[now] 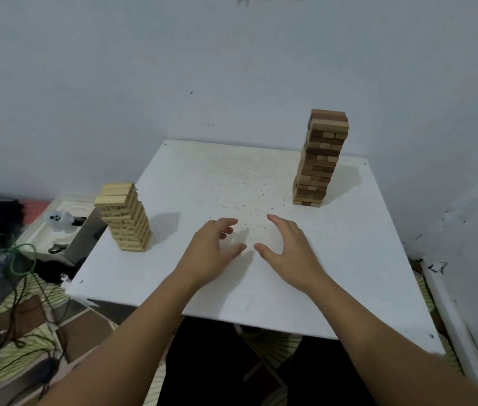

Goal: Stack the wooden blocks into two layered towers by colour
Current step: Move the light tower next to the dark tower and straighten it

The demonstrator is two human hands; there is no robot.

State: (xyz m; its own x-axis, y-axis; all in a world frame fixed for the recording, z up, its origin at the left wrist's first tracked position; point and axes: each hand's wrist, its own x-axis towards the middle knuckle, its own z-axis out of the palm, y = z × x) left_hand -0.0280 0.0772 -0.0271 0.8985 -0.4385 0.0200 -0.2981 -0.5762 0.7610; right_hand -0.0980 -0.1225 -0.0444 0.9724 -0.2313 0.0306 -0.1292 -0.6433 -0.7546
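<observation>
A pale wooden block tower (pixel 125 219) stands near the left edge of the white table (pixel 349 273). A taller tower of darker brown blocks mixed with some lighter ones (pixel 319 159) stands at the far right, close to the wall. My left hand (pixel 212 250) and my right hand (pixel 287 250) hover side by side over the middle of the table, fingers spread, holding nothing. No loose blocks lie between them.
A grey wall runs behind and to the right of the table. Left of the table sit a white box with a small pale toy (pixel 59 219) and green cords (pixel 18 259) on a patterned floor. A white rail (pixel 448 303) lies to the right.
</observation>
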